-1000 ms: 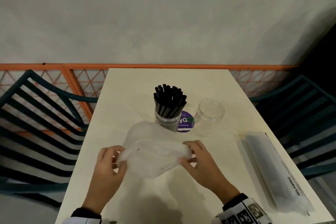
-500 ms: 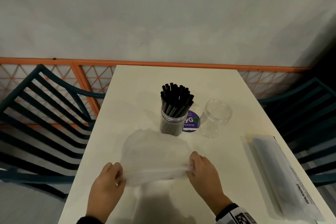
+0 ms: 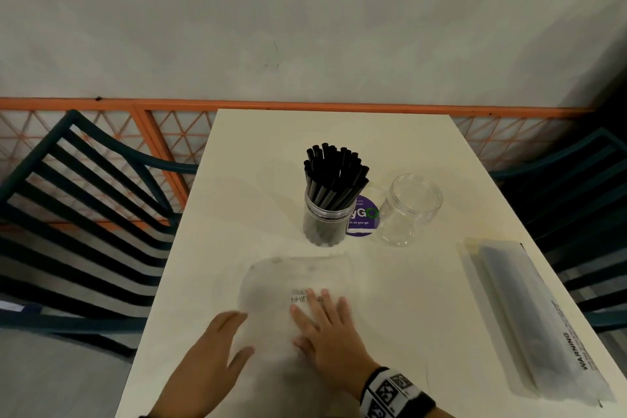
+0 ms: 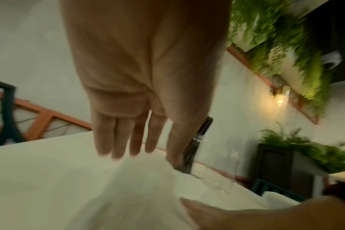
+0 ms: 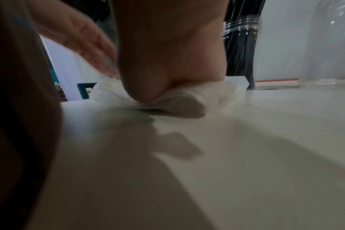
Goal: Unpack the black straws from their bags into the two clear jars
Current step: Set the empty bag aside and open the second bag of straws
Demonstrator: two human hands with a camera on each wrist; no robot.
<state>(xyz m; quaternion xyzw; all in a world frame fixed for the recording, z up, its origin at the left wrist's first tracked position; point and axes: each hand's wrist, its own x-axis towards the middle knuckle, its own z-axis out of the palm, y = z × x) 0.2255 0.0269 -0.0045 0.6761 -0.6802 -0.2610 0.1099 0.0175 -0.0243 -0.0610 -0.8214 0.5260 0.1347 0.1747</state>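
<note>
An empty clear bag (image 3: 298, 278) lies flat on the cream table (image 3: 390, 146) in front of me. My right hand (image 3: 322, 316) presses down on its middle with straight fingers; in the right wrist view the heel of the palm squashes the crumpled bag (image 5: 189, 99). My left hand (image 3: 230, 339) lies open at the bag's left edge, its fingers (image 4: 116, 140) straight. Beyond the bag stands a clear jar (image 3: 324, 220) packed with black straws (image 3: 334, 173). The second clear jar (image 3: 410, 210) stands empty to its right. A full bag of straws (image 3: 532, 319) lies along the table's right edge.
A round purple sticker (image 3: 364, 217) lies between the two jars. Dark green slatted chairs stand at the left (image 3: 78, 200) and right (image 3: 583, 200) of the table. An orange lattice rail (image 3: 163, 132) and a pale wall lie behind.
Both hands pinched the empty bag's ends and held it up; now it lies flat. My right hand has moved onto its middle and presses, and the left has opened beside it.
</note>
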